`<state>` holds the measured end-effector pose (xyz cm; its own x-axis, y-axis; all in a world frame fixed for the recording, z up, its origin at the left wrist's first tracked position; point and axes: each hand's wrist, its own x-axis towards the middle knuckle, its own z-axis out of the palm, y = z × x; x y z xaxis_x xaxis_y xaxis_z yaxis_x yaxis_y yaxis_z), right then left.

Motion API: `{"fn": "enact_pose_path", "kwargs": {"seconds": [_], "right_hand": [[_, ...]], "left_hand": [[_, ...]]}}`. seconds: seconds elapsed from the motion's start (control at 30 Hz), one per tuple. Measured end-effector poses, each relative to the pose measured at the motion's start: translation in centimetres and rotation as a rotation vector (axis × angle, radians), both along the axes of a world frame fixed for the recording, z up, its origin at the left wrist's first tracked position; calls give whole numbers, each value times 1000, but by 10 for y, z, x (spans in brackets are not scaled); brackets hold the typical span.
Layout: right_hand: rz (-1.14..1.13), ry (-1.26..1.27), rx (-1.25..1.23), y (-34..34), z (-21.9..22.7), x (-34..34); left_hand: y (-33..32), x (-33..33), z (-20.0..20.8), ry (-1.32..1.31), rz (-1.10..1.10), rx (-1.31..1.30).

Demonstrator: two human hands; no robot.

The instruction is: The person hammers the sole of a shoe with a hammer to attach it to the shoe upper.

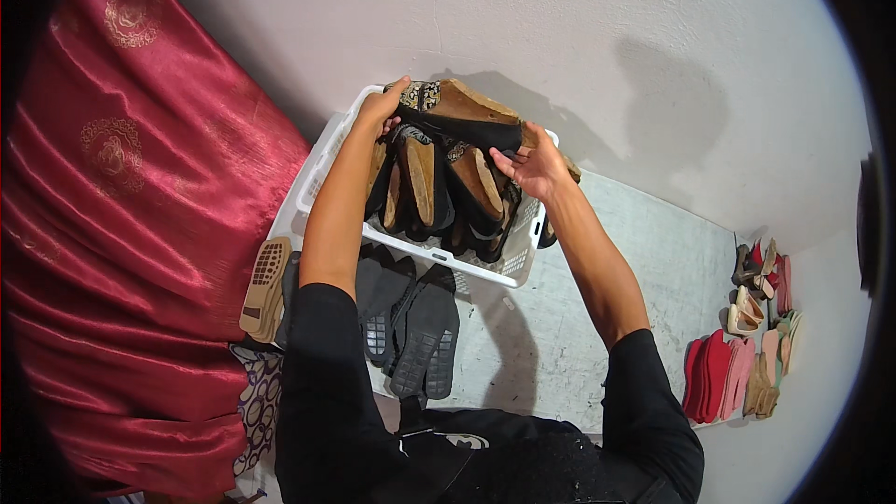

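White plastic forms the basket (528,247) on the table (635,261), with several shoes (422,182) already inside. One tan-and-black clog (467,114) is held above them, not set down: the left hand (381,110) is closed on its patterned end; the right hand (536,166), fingers partly spread, supports the other. Dark soles (429,345) remain outside, beside the basket. Whether the basket is being filled or emptied, I cannot tell.

Shoes (422,187) in basket (322,168), curtain (140,224) left
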<state>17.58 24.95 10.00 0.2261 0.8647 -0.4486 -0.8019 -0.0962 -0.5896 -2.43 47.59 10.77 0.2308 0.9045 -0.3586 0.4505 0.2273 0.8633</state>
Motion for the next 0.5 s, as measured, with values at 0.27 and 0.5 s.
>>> {"fn": "enact_pose_path", "kwargs": {"seconds": [0.27, 0.5], "right_hand": [[-72, -45, -104, -35, 4, -7], [-333, -347, 84, -116, -48, 19]], "left_hand": [[-20, -11, 4, -41, 97, 124], [-99, -81, -34, -443, 193, 508]]}}
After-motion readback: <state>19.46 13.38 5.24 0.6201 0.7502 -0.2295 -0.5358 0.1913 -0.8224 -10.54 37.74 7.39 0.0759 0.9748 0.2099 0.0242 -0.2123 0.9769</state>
